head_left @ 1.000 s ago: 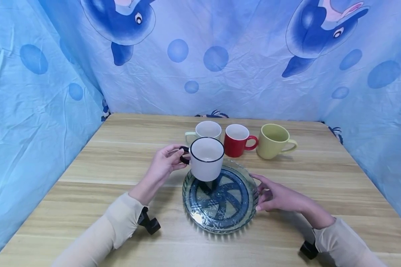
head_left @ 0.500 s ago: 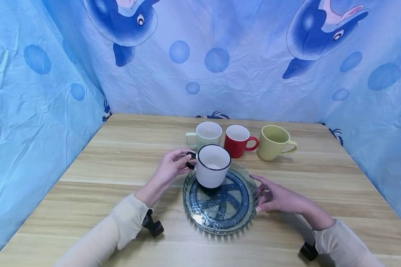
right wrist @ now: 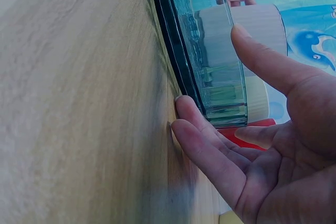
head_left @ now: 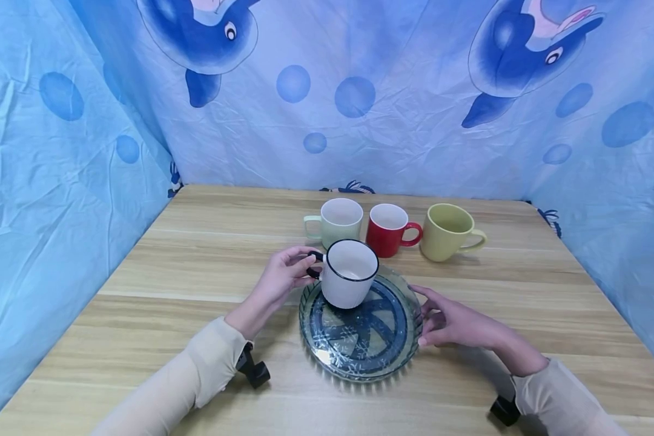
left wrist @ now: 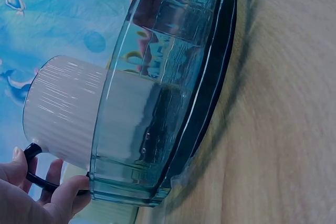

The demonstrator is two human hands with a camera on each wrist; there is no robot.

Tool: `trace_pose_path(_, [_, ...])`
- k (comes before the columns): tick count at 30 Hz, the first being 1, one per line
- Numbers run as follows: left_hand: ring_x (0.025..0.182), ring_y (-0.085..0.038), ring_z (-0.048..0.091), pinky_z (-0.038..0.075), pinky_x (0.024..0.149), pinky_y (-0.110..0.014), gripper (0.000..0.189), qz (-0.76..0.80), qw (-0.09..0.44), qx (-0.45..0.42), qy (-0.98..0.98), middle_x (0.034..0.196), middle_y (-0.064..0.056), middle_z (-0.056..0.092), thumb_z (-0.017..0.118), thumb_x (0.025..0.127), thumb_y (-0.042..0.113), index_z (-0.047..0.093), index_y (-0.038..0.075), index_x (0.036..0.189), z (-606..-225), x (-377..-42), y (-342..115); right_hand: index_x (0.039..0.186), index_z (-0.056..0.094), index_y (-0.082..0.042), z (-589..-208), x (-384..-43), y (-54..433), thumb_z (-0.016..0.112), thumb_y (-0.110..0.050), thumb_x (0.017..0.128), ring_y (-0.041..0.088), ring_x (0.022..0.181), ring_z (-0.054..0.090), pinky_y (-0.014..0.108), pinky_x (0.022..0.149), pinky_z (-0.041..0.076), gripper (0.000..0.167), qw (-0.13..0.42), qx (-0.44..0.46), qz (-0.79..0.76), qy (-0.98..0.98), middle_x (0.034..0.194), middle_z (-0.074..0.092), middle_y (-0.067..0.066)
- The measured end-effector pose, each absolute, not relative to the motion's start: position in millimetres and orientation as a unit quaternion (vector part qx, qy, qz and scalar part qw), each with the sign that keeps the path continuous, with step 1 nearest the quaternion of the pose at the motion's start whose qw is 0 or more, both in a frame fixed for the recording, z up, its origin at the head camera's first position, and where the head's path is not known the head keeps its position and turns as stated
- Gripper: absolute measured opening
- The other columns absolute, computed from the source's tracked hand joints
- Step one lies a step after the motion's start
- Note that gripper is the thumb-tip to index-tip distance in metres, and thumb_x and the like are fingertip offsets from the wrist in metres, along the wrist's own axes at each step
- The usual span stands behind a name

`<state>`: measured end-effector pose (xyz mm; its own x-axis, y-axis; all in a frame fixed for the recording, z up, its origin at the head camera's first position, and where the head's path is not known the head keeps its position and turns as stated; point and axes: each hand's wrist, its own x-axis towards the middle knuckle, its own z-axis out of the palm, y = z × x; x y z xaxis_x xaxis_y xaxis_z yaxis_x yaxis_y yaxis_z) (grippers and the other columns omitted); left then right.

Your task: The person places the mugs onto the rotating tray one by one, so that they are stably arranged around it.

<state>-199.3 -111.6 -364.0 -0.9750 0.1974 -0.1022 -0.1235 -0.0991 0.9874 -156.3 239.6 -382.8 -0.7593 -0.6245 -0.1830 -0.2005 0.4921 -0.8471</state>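
My left hand point(head_left: 283, 274) pinches the black handle of a white mug point(head_left: 347, 284) with a dark rim. The mug stands upright over the back left part of a round glass dish point(head_left: 354, 366), and its lower part shows through the glass wall in the left wrist view. My right hand point(head_left: 455, 318) is at the dish's right side. In the right wrist view, the extended thumb point(right wrist: 262, 56) lies at the rim, while the loosely bent fingers point(right wrist: 202, 145) are low beside the outer wall.
Behind the dish stand a pale green mug point(head_left: 340, 227), a red mug point(head_left: 381, 239) and a yellow-green mug point(head_left: 438, 242) in a row. The wooden table point(head_left: 169, 290) is enclosed by blue cloth point(head_left: 240, 133) at the back and sides.
The white mug has come down and slightly right and nearer, from above the dish's back edge into the dish. My left hand moved with it; the right hand stayed at the dish.
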Motion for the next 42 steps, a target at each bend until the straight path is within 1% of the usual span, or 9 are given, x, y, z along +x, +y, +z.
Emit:
trace_pose_path(8, [0.087,-0.012,0.070,0.059,0.090,-0.037,0.020,0.749,0.122,0.036,0.650,0.090,0.005,0.071,0.055,0.097,0.005,0.062,0.001,0.115,-368,-200,-114,0.152,0.010,0.001,-382,-156,238,0.078,-0.017,0.082,0.020,0.091,0.066,0.024,0.073,0.058,0.099,0.244,-0.246,-0.439,0.829,0.114,0.053,0.024])
trace_pose_path(15, [0.090,-0.012,0.069,0.056,0.096,-0.042,0.018,0.757,0.138,0.046,0.636,0.091,0.006,0.071,0.053,0.097,0.003,0.062,0.007,0.112,-368,-200,-116,0.153,0.010,0.000,-383,-156,239,0.078,-0.017,0.081,0.020,0.092,0.066,0.024,0.073,0.058,0.100,0.246,-0.243,-0.442,0.828,0.114,0.052,0.024])
trace_pose_path(19, [0.092,-0.012,0.068,0.055,0.097,-0.041,0.021,0.756,0.146,0.049,0.637,0.092,0.006,0.070,0.052,0.097,0.004,0.060,0.004,0.117,-368,-201,-117,0.153,0.010,0.000,-384,-156,239,0.078,-0.017,0.081,0.022,0.092,0.066,0.024,0.073,0.058,0.100,0.248,-0.241,-0.442,0.828,0.114,0.052,0.023])
trace_pose_path(24, [0.097,-0.013,0.066,0.054,0.099,-0.042,0.030,0.745,0.155,0.063,0.645,0.096,0.005,0.069,0.051,0.097,0.003,0.054,-0.005,0.126,-367,-202,-121,0.152,0.010,0.001,-384,-157,239,0.078,-0.018,0.081,0.022,0.093,0.066,0.024,0.074,0.058,0.100,0.247,-0.242,-0.440,0.829,0.114,0.053,0.024])
trace_pose_path(29, [0.101,-0.015,0.065,0.055,0.098,-0.042,0.038,0.716,0.158,0.072,0.677,0.104,-0.003,0.069,0.054,0.096,0.002,0.050,-0.011,0.131,-366,-204,-127,0.152,0.011,0.001,-384,-156,239,0.078,-0.018,0.081,0.018,0.091,0.066,0.025,0.073,0.058,0.099,0.244,-0.243,-0.439,0.830,0.114,0.053,0.024])
trace_pose_path(33, [0.098,-0.010,0.067,0.055,0.098,-0.040,0.037,0.674,0.145,0.077,0.720,0.111,-0.014,0.071,0.059,0.094,0.006,0.056,-0.007,0.129,-365,-207,-129,0.153,0.010,0.000,-383,-156,240,0.078,-0.017,0.082,0.019,0.092,0.066,0.025,0.072,0.058,0.099,0.247,-0.240,-0.443,0.828,0.114,0.052,0.025])
trace_pose_path(35, [0.097,-0.009,0.067,0.055,0.098,-0.037,0.037,0.658,0.139,0.080,0.736,0.114,-0.017,0.070,0.060,0.094,0.007,0.057,-0.007,0.128,-365,-208,-129,0.153,0.010,0.000,-383,-156,240,0.077,-0.016,0.082,0.020,0.092,0.066,0.025,0.072,0.058,0.099,0.247,-0.243,-0.444,0.826,0.115,0.052,0.025])
trace_pose_path(38, [0.098,-0.012,0.068,0.057,0.094,-0.034,0.036,0.657,0.142,0.077,0.737,0.115,-0.018,0.070,0.060,0.093,0.004,0.057,-0.009,0.127,-364,-210,-130,0.153,0.009,0.000,-383,-156,240,0.077,-0.016,0.082,0.021,0.093,0.067,0.025,0.072,0.059,0.099,0.247,-0.248,-0.445,0.824,0.115,0.053,0.025])
trace_pose_path(42, [0.093,-0.013,0.070,0.059,0.089,-0.031,0.035,0.670,0.151,0.069,0.724,0.110,-0.015,0.072,0.061,0.091,-0.001,0.057,-0.013,0.124,-363,-211,-131,0.153,0.009,0.000,-383,-156,240,0.076,-0.016,0.083,0.020,0.092,0.067,0.025,0.073,0.059,0.099,0.246,-0.251,-0.446,0.823,0.114,0.053,0.025])
